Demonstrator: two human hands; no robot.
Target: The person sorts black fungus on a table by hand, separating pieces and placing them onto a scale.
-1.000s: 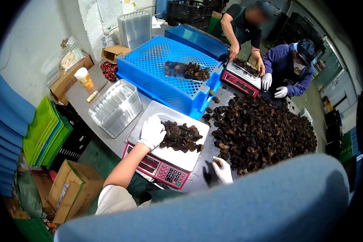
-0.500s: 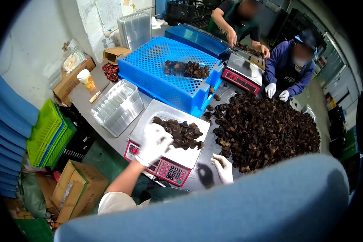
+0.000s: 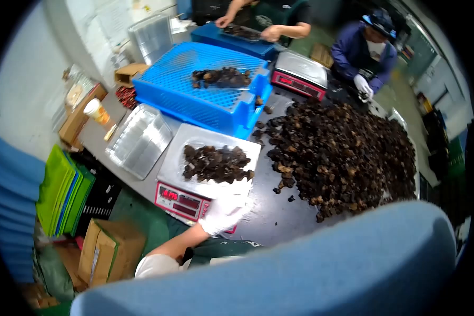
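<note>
Dk brown/blk crinkly pcs (image 3: 216, 162), shiny in spots, heaped in approx. rectangular bed in what looks like a clear plastic tray (image 3: 228, 149); tray flat, lower R edge partly hidden. Sits on silver plate of elec. scale (image 3: 171, 167) w/ red front, set at an angle on grey desk (image 3: 276, 210). Display lit, red digits blurred; panel's R part mostly covered.

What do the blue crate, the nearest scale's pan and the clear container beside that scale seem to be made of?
Blue crate: probably moulded plastic, slightly glossy, judging by its even colour and lattice top.
Scale pan: likely metal, satin rather than mirror-like; it is silver-grey with a soft sheen.
Clear container: apparently glossy plastic, since it is see-through with bright highlights.
</note>
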